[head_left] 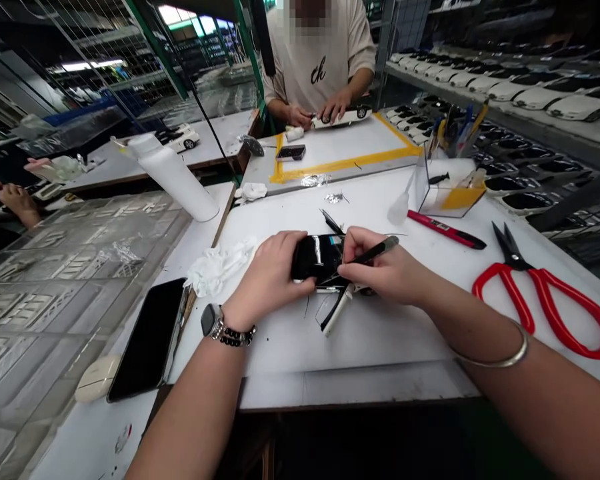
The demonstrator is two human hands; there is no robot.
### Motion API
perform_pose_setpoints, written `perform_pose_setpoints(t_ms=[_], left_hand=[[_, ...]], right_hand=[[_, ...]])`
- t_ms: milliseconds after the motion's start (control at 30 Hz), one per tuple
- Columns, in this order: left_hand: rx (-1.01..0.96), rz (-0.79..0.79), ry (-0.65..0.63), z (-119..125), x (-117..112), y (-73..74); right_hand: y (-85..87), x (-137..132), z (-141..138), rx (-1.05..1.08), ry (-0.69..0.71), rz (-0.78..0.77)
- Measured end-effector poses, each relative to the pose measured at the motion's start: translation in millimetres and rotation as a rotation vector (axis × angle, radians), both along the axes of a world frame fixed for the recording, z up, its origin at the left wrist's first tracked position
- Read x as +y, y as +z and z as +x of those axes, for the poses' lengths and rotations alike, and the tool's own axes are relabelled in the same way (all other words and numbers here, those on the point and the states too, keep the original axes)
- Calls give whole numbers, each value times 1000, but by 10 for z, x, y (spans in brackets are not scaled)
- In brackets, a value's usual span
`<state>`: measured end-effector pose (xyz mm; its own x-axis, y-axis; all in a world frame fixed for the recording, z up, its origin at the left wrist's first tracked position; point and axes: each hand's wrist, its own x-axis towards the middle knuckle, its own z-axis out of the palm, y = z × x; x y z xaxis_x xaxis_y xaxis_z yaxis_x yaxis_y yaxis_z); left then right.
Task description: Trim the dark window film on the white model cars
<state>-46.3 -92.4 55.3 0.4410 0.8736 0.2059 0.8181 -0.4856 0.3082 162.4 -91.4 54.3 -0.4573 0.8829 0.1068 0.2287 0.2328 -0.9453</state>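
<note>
A model car (317,257) with a glossy black roof sits on the white table, its doors swung out; the near open door (337,310) is white and black. My left hand (277,270) is closed around one end of the car, thumb on the near side and fingers on the far side. At the other end, my right hand (375,263) pinches a slim dark pen-like tool (377,250) against the car. The tool's tip is hidden by my fingers, so its exact kind does not show.
Red-handled scissors (540,287) and a red cutter (447,230) lie to the right, near a clear tool holder (447,193). Leftward are crumpled tissue (220,267), a phone (147,340) and a white bottle (177,180). Opposite, a person (323,67) handles another model car.
</note>
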Motion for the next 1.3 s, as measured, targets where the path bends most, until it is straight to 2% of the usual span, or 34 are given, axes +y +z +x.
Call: perform_pose_setpoints(t_ms=[400, 1300], left_hand=[[3, -11, -8, 26, 21, -7], [19, 2, -2, 29, 15, 1]], right_hand=[[22, -2, -2, -44, -34, 93], [-4, -4, 1, -62, -32, 101]])
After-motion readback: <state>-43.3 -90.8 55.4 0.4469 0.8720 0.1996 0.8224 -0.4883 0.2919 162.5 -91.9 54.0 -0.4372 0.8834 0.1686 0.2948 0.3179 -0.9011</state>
